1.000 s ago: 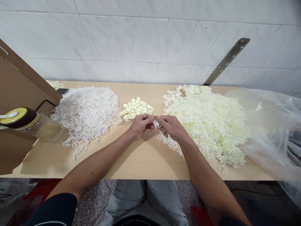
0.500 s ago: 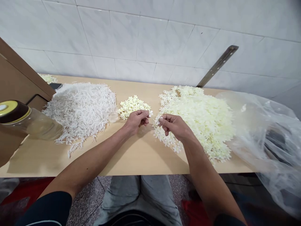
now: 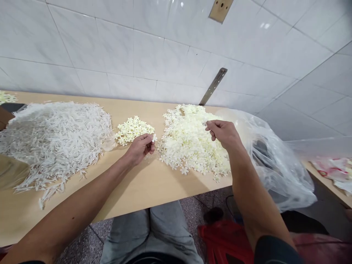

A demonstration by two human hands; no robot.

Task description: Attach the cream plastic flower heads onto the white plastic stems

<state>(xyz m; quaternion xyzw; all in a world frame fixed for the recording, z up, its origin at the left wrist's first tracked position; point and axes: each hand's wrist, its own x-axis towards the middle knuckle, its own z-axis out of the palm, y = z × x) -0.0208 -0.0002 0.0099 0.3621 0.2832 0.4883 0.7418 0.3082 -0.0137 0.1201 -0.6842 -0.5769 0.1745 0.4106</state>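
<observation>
Between the thumb and fingers of my left hand (image 3: 141, 148) is a small white artificial flower (image 3: 154, 138). That hand is just in front of a small heap of pale yellow-green flowers (image 3: 133, 129). Over the right part of a big pile of cream flower heads (image 3: 189, 143) is my right hand (image 3: 223, 132), its thumb and fingers pinched together. Whatever is between those fingertips is too small to make out against the pile. To the left lies a large heap of thin white stems (image 3: 63, 134), which look like artificial stamens.
A clear plastic bag (image 3: 277, 165) slumps at the table's right end. A metal bracket (image 3: 213, 87) leans at the tiled wall (image 3: 123, 47). A small clear piece (image 3: 109, 143) lies beside the stem heap. A red stool (image 3: 227, 238) stands below the table's front edge.
The view has turned to the right. My right hand has moved away from my left, up and right over the big flower pile. My left hand still pinches the white flower.
</observation>
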